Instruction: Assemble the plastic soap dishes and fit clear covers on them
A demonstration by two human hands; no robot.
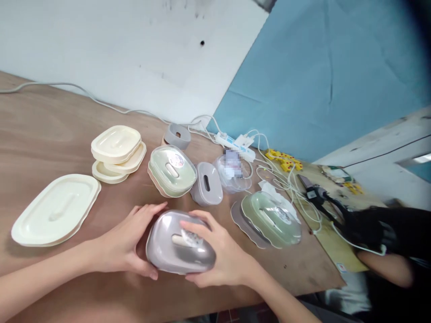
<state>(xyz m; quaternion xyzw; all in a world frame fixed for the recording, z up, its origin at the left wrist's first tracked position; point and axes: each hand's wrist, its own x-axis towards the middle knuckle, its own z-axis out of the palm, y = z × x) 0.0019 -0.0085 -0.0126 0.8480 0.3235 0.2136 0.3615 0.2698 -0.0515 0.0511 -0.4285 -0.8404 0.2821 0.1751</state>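
A grey plastic box with a shiny, see-through lid (164, 244) is in front of me at the near side of the wooden table. It has a pale oblong piece on top and a crinkled label beside it. My right hand (220, 249) grips its right end, thumb and fingers spread over the lid and side. At the left end my left hand (129, 242) curves around the box with thumb and fingers wide apart; a gap shows between palm and box. Just behind stands a cream box with a clear greenish lid (161, 163), beside a grey box with an oblong slot (215, 186).
Cream lids (116, 141) are stacked at left, near a larger cream lid (37, 215). Green clear lids (257, 206) lie at right. Behind are a grey ring-shaped part (182, 137), clear plastic pieces (240, 185), a power strip (247, 154) and cables. Another person's arm (387, 267) is far right.
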